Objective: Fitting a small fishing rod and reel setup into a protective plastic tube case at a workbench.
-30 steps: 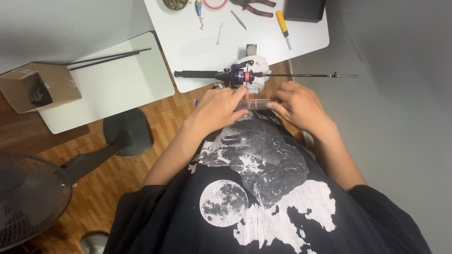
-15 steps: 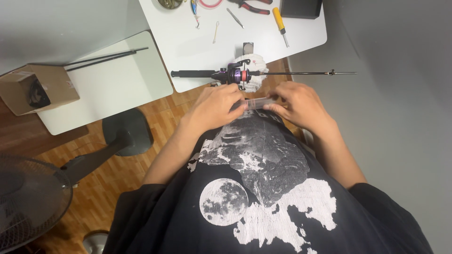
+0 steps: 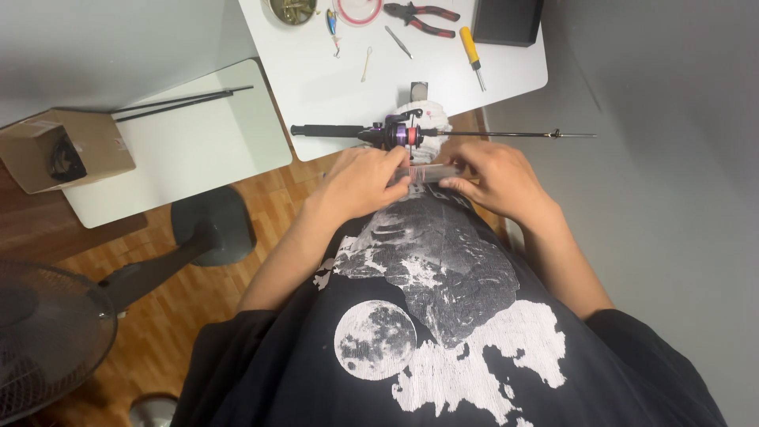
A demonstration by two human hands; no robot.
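Both hands hold a small clear flat plastic piece (image 3: 431, 173) between them, just above my black printed shirt. My left hand (image 3: 362, 182) pinches its left end and my right hand (image 3: 494, 175) pinches its right end. Right beyond the hands, a short fishing rod (image 3: 490, 134) with a black handle and a purple and black reel (image 3: 399, 133) lies across the near edge of the white table (image 3: 332, 87), the reel resting on a white cloth (image 3: 427, 115).
On the table's far part lie red-handled pliers (image 3: 423, 16), a yellow screwdriver (image 3: 472, 46), a black box (image 3: 506, 20), a round dish (image 3: 291, 9) and small tools. A low white table (image 3: 182, 150) with black rods, a cardboard box (image 3: 59, 154) and a fan (image 3: 47, 340) stand left.
The view has shifted a little, so the table sits slightly lower in frame. Both hands stay together on the clear piece with hardly any movement.
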